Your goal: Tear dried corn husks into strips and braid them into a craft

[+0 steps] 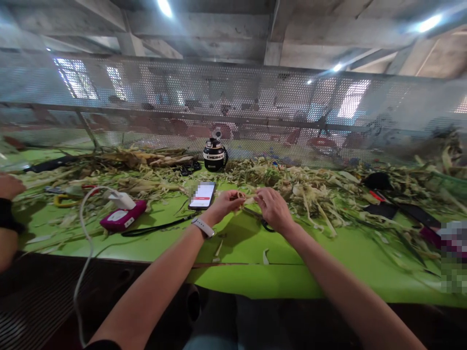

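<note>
My left hand (226, 204) and right hand (274, 208) pinch a pale husk strip (249, 200) between them, over the table's (241, 245) middle. Pulling unevenly could tear it; dropping my right hand could nudge the dark-handled tool (267, 226) just beneath.

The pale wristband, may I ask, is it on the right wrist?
No, the pale wristband is on the wrist of the left hand.

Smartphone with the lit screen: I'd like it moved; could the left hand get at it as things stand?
Probably yes: the smartphone lies close beside the left hand, with nothing between them. That hand is pinching a husk strip, though, and would likely need to let go first.
</note>
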`<state>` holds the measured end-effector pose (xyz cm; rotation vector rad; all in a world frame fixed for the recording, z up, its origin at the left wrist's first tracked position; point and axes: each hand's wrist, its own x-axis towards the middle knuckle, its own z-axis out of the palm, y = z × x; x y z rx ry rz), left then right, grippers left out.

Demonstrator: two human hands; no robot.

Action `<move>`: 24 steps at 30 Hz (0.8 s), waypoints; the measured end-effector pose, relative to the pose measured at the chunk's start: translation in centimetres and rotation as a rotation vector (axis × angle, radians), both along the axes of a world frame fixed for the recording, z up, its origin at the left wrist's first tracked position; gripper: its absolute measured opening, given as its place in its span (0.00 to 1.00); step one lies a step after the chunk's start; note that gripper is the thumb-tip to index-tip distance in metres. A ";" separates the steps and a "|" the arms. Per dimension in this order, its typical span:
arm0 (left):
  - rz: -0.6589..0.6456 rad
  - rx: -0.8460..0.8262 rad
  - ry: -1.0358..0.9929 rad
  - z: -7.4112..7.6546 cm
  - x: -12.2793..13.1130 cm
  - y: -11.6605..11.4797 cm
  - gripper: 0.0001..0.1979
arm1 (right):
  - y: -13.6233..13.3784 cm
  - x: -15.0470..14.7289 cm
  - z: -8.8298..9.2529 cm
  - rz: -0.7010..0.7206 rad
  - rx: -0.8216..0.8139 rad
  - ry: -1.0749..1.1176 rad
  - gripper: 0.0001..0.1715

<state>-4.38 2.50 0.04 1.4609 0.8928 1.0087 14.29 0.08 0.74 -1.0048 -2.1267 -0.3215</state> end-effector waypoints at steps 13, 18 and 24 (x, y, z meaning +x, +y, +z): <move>-0.104 0.121 0.063 -0.1 1.0 -0.6 0.11 | 0.2 -0.4 -0.5 -0.346 -0.285 0.259 0.13; 0.027 0.313 0.068 -1.0 0.7 0.7 0.10 | 0.6 0.5 -0.1 -0.206 -0.317 0.387 0.16; 0.148 0.246 0.058 -0.4 -0.1 0.9 0.11 | 1.4 1.7 0.1 0.009 -0.520 0.273 0.16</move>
